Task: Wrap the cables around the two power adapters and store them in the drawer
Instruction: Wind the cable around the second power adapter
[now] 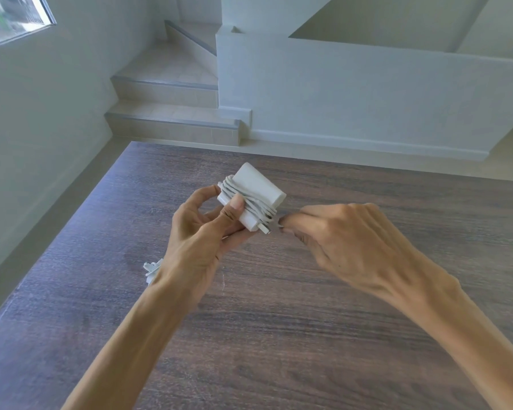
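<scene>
— One power adapter [251, 199] is in view from the head camera, held above the wooden table [308, 321]. Report your grip.

— My left hand [202, 232] grips it, thumb pressed over the cable [249, 202] coils, fingers curled beneath. My right hand [332, 232] pinches the cable's loose end just beside the adapter's lower corner, fingers curled round it.

— Progress?

— Several turns lie around the body; only a short tail and the connector remain free. I judge this winding nearly complete, the end not yet tucked.

— The second adapter?

— A white object [152, 270] shows on the table beside my left wrist, mostly hidden. I cannot tell whether it is the other adapter, or whether it is wrapped.

— The drawer?

— Not visible. Storage of both remains outstanding.
</scene>
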